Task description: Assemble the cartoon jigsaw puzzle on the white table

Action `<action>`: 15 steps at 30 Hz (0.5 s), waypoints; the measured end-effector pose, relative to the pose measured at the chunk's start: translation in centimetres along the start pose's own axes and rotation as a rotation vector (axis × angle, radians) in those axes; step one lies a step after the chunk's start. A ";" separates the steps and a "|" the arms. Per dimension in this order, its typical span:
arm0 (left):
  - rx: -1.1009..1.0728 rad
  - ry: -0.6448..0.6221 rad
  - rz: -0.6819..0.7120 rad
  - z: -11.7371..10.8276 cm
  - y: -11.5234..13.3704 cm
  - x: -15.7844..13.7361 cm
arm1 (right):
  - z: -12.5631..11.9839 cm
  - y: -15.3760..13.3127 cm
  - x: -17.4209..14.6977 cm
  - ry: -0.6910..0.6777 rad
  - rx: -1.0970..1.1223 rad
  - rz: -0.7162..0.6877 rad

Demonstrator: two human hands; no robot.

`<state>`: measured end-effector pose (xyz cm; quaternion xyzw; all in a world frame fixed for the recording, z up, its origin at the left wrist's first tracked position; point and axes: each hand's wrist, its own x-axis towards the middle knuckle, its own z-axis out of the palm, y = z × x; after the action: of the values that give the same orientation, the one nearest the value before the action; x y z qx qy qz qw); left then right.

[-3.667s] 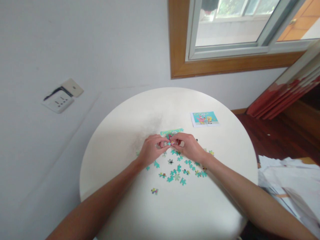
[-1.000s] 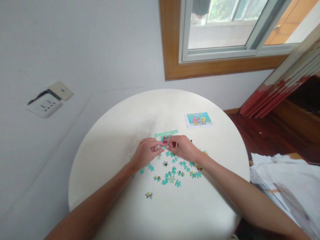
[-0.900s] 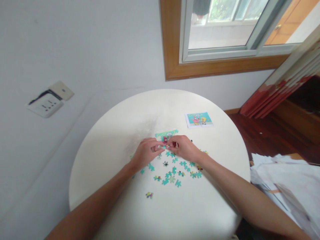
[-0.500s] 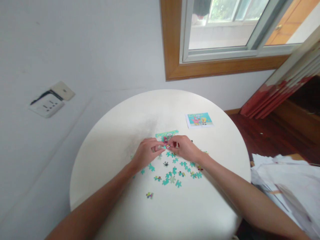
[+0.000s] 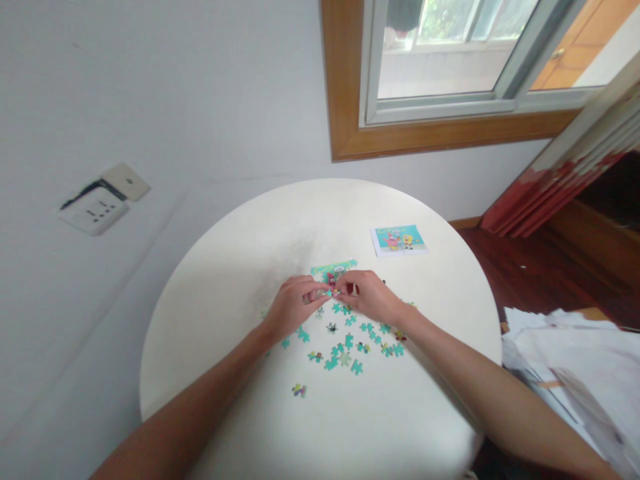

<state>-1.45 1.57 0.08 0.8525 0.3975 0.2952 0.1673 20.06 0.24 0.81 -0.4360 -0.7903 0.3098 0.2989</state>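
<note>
My left hand [image 5: 295, 303] and my right hand [image 5: 369, 293] meet over the table, fingertips pinched from both sides on small puzzle pieces [image 5: 332, 293] of teal and mixed colours. Whether these are joined to each other I cannot tell. Just beyond my fingers lies a partly assembled jigsaw puzzle [image 5: 332, 269], teal and yellow-green with a pink figure; my hands cover some of it. Many loose teal puzzle pieces [image 5: 349, 341] are scattered on the near side of my hands. A yellow and purple piece [image 5: 299, 391] lies apart, closest to me.
The round white table [image 5: 200, 320] stands against a wall below a window. A picture card [image 5: 400, 240] with cartoon figures lies at its far right. White papers [image 5: 575, 373] are piled beside the table on the right. A red and white curtain [image 5: 540, 190] hangs behind.
</note>
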 end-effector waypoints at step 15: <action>-0.038 -0.044 0.022 0.1 -0.1 -0.2 | 1.8 1.0 0.3 -0.003 0.729 0.366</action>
<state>-1.57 1.52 -0.13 0.8598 0.3789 0.2856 0.1888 19.11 0.52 -1.03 -0.4346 -0.5384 0.6183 0.3728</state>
